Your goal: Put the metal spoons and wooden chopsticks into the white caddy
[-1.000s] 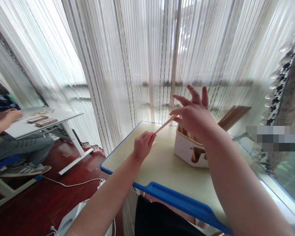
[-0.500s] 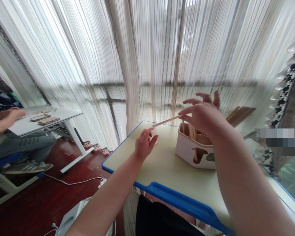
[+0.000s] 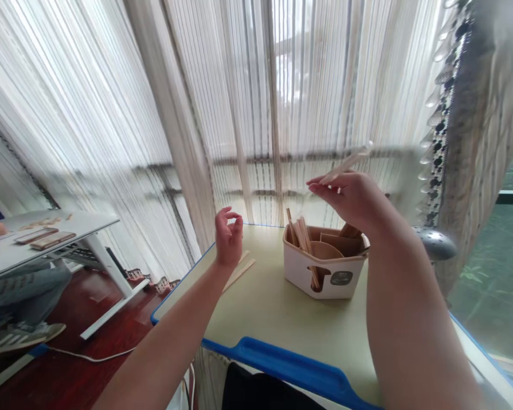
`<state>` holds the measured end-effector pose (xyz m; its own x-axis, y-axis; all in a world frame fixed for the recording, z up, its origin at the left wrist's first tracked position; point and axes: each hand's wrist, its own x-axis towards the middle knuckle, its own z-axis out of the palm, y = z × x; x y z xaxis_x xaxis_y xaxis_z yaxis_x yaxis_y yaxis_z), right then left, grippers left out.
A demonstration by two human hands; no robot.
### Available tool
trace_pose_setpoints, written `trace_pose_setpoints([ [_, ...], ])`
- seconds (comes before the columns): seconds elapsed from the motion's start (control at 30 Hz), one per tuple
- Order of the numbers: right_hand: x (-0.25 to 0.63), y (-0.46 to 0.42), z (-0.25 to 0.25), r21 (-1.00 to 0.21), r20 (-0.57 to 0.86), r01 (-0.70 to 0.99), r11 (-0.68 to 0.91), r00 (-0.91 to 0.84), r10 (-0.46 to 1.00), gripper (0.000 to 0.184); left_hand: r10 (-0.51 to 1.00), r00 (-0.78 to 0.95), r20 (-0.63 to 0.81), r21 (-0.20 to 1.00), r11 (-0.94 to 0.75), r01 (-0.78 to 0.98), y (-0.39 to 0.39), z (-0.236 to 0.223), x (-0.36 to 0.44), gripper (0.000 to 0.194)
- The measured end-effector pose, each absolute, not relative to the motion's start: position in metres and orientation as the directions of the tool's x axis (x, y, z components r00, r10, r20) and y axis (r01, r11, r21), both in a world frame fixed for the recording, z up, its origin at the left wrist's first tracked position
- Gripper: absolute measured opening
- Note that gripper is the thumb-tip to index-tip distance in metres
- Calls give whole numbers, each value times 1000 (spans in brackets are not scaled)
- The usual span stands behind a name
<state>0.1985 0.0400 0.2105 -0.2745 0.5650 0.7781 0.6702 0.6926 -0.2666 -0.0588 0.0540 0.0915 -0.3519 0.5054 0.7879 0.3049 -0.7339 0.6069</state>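
My right hand (image 3: 346, 196) is raised above the far right side of the box, its fingertips pinching a long, translucent plastic wrapper (image 3: 346, 164) that slants up to the right. Whether anything is inside the wrapper I cannot tell. My left hand (image 3: 229, 236) hovers over the left part of the table, thumb and fingers curled together, with nothing visible in them. Thin wooden chopsticks (image 3: 240, 275) lie on the tabletop just right of my left wrist. A white and brown divided box (image 3: 299, 272) stands on the right, with several chopsticks (image 3: 302, 234) leaning in its left compartment.
The cream table (image 3: 273, 313) has a blue raised front edge (image 3: 282, 361). Behind it hang striped curtains (image 3: 248, 114). A grey perforated dome (image 3: 435, 244) shows beyond my right forearm. At the left, another person sits by a white table (image 3: 89, 225) holding small wooden pieces.
The stick stretched between my hands is gone from there. My right hand has risen and now holds the translucent wrapper. My left hand has curled, and the view has turned right.
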Motion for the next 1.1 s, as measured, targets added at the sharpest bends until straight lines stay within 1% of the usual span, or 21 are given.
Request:
trace_pose_setpoints([
  [0.1,199,57,207,-336,646,697,634,-319,693,35,541,-334,772,622,-751,221,70,131,-27,38],
  [0.2,195,74,201,-361,545,726,585,-346,764,33,563,-350,749,619,-783,65,82,169,6,31],
  [0.27,193,81,197,-386,484,732,561,-357,799,32,618,-331,713,649,-761,-21,85,188,24,32],
  [0.33,192,85,194,-399,412,757,518,-356,839,31,636,-312,706,660,-750,-37,87,198,34,38],
  [0.43,191,85,191,-373,353,793,482,-359,864,32,617,-332,714,649,-761,-18,93,199,34,50],
  [0.5,189,84,190,-332,316,804,493,-398,861,32,652,-266,710,676,-737,-4,99,195,29,51],
  [0.57,187,82,189,-274,264,825,494,-430,864,31,701,-131,701,709,-705,26,104,191,23,48],
  [0.63,186,80,189,-224,218,852,473,-429,877,28,720,4,694,718,-693,70,103,192,20,45],
  [0.7,187,79,188,-208,193,862,462,-427,883,27,716,86,692,708,-698,107,95,195,22,41],
  [0.83,188,74,186,-206,175,850,485,-455,873,23,702,174,690,674,-712,199,70,202,29,28],
  [0.97,184,70,185,-175,176,851,495,-467,866,18,697,277,661,641,-717,274,56,205,29,18],
  [1.03,181,68,186,-164,194,852,497,-466,863,18,697,279,660,637,-717,285,56,204,26,15],
  [1.1,181,66,187,-175,216,843,509,-471,855,19,705,242,667,637,-708,306,60,204,21,14],
])
